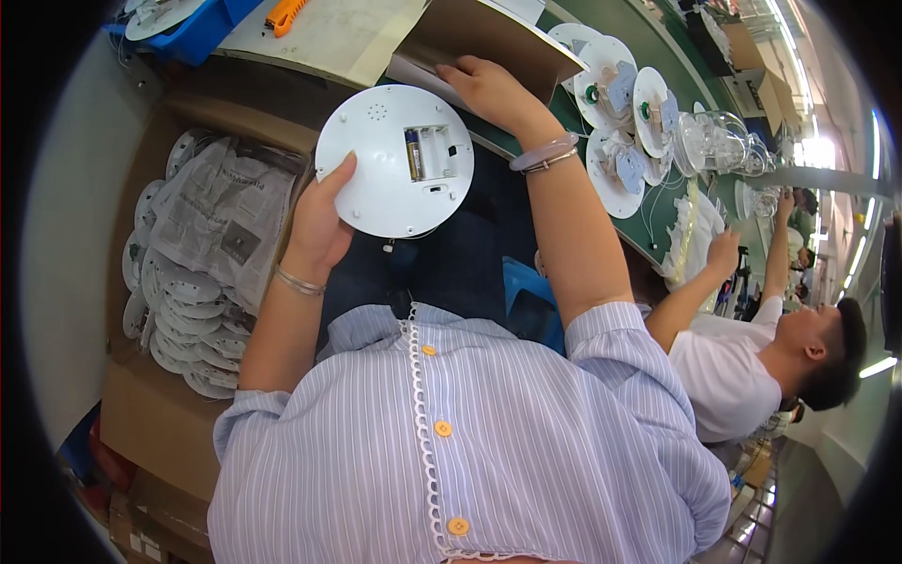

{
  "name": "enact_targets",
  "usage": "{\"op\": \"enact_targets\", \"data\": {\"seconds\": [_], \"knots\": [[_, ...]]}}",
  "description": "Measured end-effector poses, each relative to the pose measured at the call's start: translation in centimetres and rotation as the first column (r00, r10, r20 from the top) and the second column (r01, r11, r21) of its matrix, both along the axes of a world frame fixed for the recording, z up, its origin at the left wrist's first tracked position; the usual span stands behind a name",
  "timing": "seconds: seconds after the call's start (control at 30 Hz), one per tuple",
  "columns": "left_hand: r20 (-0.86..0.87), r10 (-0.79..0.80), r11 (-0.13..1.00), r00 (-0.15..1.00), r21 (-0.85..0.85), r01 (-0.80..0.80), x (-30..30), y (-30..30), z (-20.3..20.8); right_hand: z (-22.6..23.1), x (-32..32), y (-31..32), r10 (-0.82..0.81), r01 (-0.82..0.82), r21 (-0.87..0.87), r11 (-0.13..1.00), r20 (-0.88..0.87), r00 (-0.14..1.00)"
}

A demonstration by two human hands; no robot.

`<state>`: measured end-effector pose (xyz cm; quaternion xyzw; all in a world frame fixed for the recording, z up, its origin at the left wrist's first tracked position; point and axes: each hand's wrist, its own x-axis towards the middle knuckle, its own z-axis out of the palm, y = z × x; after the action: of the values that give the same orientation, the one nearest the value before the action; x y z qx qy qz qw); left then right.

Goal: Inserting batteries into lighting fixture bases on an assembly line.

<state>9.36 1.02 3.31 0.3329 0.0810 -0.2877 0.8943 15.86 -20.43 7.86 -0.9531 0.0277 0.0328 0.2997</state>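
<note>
My left hand (322, 221) is closed on the edge of a round white plastic disc (366, 179), thumb on its face. The disc has an uncovered battery compartment (435, 152) with a dark battery (413, 155) in its left slot; the slots beside it look pale. A small cluster of holes and several pegs mark the same face, and a thin wire with a small white connector (388, 246) hangs below it. My right hand (489, 89) reaches past the disc into an open cardboard box (526, 52). Its fingers are bent at the box, their tips partly hidden, so their grip is unclear.
At left, a large carton (150, 432) holds stacked white discs (193, 320) and newspaper (225, 202). An orange cutter (285, 16) lies on the table beside a blue bin (193, 33). Disc assemblies (611, 169) and clear covers (719, 143) stand on the green bench; a co-worker (742, 367) is at right.
</note>
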Motion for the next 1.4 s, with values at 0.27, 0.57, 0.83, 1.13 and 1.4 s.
{"op": "enact_targets", "data": {"seconds": [0.27,0.57,0.83,1.13,1.4], "knots": [[-0.023,0.055,0.998,0.998,-0.002,-0.055,0.1,-1.8,0.8,2.5,-0.8,-0.9,0.016,-0.028,-0.463,0.886,-0.030,0.999],[-0.040,0.060,0.997,0.997,0.042,-0.058,-0.7,-2.0,0.8,4.0,0.7,-1.9,0.067,-0.273,-0.404,0.873,-0.456,0.888],[-0.043,0.042,0.998,0.998,0.051,-0.040,-1.2,-1.9,1.3,3.1,0.6,-2.1,0.284,-0.301,-0.349,0.887,-0.102,0.953],[-0.026,0.070,0.997,0.997,0.032,-0.069,-1.6,-2.0,1.3,3.1,0.8,-2.1,0.201,-0.271,-0.507,0.818,-0.189,0.961],[-0.019,0.084,0.996,0.996,0.029,-0.083,-1.9,-1.8,1.9,3.5,-0.1,-1.7,0.376,-0.315,-0.331,0.889,0.137,0.917]]}}
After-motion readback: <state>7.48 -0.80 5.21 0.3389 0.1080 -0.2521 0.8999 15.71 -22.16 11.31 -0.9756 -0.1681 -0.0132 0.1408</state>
